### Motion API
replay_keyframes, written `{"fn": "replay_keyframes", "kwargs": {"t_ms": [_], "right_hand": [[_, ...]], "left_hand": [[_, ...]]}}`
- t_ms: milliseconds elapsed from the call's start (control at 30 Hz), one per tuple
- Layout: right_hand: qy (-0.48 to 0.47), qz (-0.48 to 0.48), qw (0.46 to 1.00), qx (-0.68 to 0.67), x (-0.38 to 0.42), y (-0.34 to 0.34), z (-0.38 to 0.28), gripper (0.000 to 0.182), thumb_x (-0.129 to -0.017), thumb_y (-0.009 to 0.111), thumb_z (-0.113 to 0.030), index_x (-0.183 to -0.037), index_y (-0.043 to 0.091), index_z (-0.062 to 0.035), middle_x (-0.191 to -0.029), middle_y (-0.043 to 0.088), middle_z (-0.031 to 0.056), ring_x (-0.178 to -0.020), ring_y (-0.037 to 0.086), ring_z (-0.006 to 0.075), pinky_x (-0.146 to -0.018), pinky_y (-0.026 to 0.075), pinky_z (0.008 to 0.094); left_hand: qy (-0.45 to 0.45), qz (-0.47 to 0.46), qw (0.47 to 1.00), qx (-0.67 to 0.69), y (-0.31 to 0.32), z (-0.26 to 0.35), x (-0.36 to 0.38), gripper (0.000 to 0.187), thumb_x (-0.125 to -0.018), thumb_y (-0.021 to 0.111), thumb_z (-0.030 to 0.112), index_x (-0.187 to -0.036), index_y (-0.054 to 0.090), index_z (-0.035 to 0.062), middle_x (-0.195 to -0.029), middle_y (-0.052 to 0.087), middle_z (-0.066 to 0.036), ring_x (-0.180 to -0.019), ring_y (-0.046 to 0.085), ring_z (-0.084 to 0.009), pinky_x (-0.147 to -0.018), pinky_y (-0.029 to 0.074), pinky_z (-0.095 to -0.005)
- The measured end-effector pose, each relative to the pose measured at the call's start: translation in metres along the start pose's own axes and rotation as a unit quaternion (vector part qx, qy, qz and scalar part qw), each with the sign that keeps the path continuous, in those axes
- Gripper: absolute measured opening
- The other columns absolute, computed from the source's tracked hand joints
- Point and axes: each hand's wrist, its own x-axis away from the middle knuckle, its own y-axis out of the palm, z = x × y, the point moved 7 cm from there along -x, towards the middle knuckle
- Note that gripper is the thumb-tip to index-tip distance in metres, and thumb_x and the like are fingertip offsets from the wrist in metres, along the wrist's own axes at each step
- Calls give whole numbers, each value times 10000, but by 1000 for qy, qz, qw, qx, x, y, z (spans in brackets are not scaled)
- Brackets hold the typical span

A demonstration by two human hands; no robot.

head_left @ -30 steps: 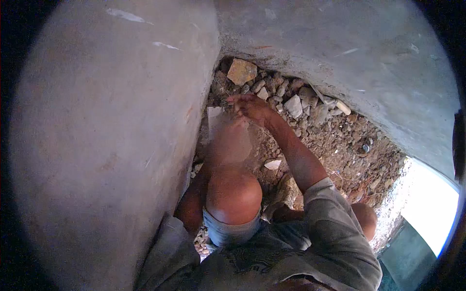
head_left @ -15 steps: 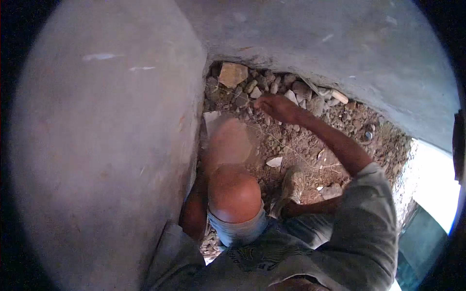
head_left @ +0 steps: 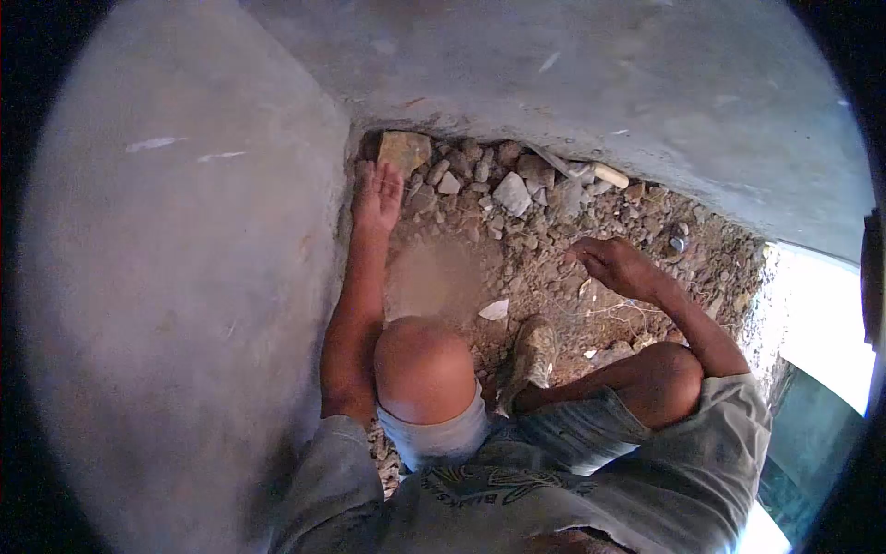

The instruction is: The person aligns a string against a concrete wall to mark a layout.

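My left hand [head_left: 377,196] reaches into the corner with its fingers stretched out. Its fingertips are right at the lower edge of a tan block of stone [head_left: 404,150]. On the right, my right hand [head_left: 616,266] hovers above the rubble, thumb and fingers pinched together. Thin pale string [head_left: 604,309] trails in loose strands just below those fingers, and the pinch appears to be on it. Between the hands lie grey stones, among them a pale angular rock [head_left: 512,195].
A trowel with a wooden handle [head_left: 610,175] lies along the far wall [head_left: 554,74]. The left wall [head_left: 185,277] rises close beside my left arm. A white shard [head_left: 494,310] rests near my shoe [head_left: 533,353], and a small metallic object [head_left: 679,242] sits among the rubble.
My left hand has come up from beside my knee to the tan block, fingers extended. My right hand has drawn back from the stones toward the right, and the string now hangs looser.
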Motion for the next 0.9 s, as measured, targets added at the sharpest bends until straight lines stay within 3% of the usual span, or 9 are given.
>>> {"fn": "replay_keyframes", "kwargs": {"t_ms": [100,233,300,400,500,600,700,833,900], "right_hand": [[-56,66,996,12,0,-7,2,229,-959,523,-141,-1155,602,-54,-872,648,189,-778,638,355,-706,496,439],[-37,67,997,17,13,-8,28,202,-979,505,-181,-1091,603,-43,-878,636,203,-757,620,398,-684,484,460],[16,52,998,20,23,-11,45,227,-980,521,-230,-1090,606,-50,-902,651,190,-802,626,407,-717,492,475],[71,40,995,48,38,-22,59,238,-967,542,-245,-1098,612,-59,-928,663,180,-847,634,401,-755,499,486],[112,65,989,75,80,-44,64,245,-952,560,-249,-1105,622,-68,-969,677,175,-890,638,390,-790,504,486],[152,145,974,81,149,-81,36,334,-984,497,-357,-1101,654,-87,-943,662,177,-946,624,374,-851,489,483],[77,216,970,-75,217,-125,-15,344,-984,503,-363,-1115,656,-84,-956,671,161,-939,625,373,-849,493,460],[55,237,927,-285,321,-157,-82,226,-929,630,-257,-1037,693,-68,-945,702,117,-915,666,283,-813,514,394],[111,261,900,-331,391,-164,-114,165,-911,651,-206,-973,696,-60,-907,704,91,-881,675,227,-772,520,371]], "left_hand": [[-5,-35,999,-12,-7,6,-5,271,-988,560,226,-1237,559,117,-1192,640,-82,-1063,625,-234,-931,537,-415],[-21,35,999,-31,-12,-1,2,245,-942,632,144,-1183,591,123,-1125,663,-63,-1022,634,-216,-907,549,-391],[-14,-20,997,-78,7,-14,36,283,-961,608,162,-1240,577,127,-1201,644,-56,-1078,612,-222,-935,532,-391],[-69,4,994,-81,0,-29,19,346,-979,581,195,-1315,545,118,-1290,605,-40,-1141,582,-229,-955,518,-390],[-156,-52,971,-175,26,-46,34,359,-991,559,226,-1327,545,102,-1353,567,-37,-1189,566,-217,-973,509,-392],[-224,-51,941,-247,73,-64,65,338,-988,560,230,-1304,562,111,-1360,565,-23,-1187,575,-196,-967,513,-396],[-259,-69,927,-264,136,-73,117,335,-986,557,235,-1299,565,115,-1347,575,-12,-1167,590,-187,-957,519,-396],[-233,-65,915,-322,221,-106,222,328,-992,543,233,-1298,564,119,-1307,606,-12,-1144,605,-183,-949,526,-397],[-253,-83,911,-315,266,-125,281,318,-993,541,226,-1294,567,125,-1298,612,-16,-1139,609,-185,-956,521,-403]]}}
